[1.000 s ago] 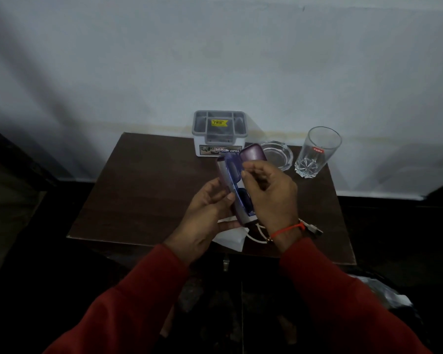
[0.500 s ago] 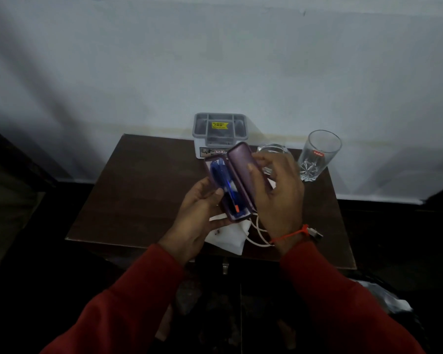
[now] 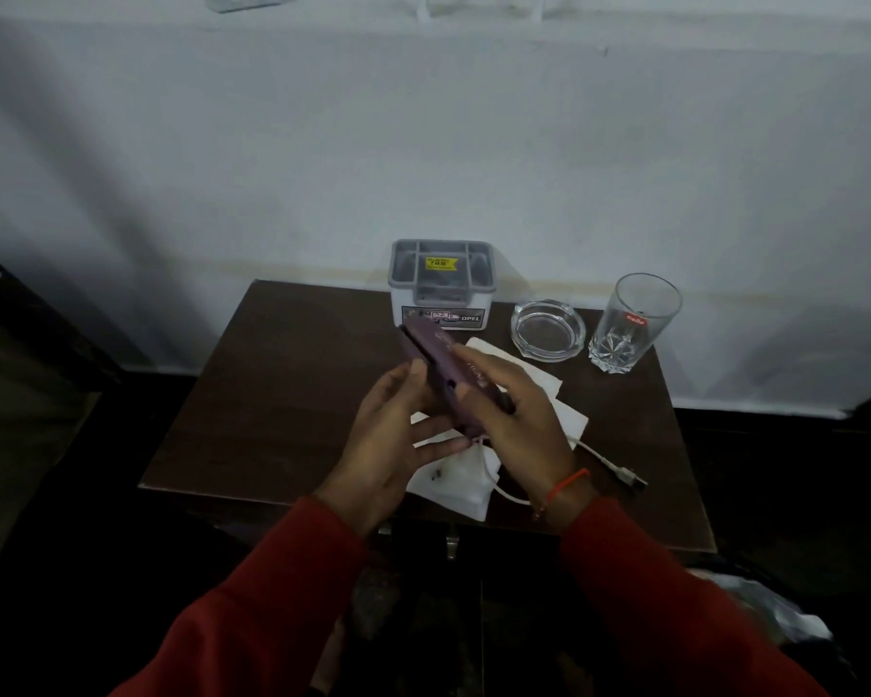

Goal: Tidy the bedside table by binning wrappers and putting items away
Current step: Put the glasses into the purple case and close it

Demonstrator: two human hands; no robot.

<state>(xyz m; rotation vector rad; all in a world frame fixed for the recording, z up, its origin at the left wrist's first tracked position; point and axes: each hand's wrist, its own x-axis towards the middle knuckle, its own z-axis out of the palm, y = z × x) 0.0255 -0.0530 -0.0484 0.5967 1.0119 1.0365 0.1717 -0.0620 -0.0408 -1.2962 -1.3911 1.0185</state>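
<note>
A purple hard case is held above the dark wooden bedside table, its lid nearly down on its base. My left hand grips the case from below and the left. My right hand presses on the lid from the right, an orange thread around its wrist. Under my hands lie white tissues and a white cable with a metal plug. The case's contents are hidden.
A grey compartment organiser stands at the back of the table against the wall. To its right sit a glass ashtray and an upright drinking glass. A crumpled light bag lies on the dark floor at lower right.
The case stood open with blue items showing inside; my right hand has now swung the lid down almost shut. The ashtray is uncovered again.
</note>
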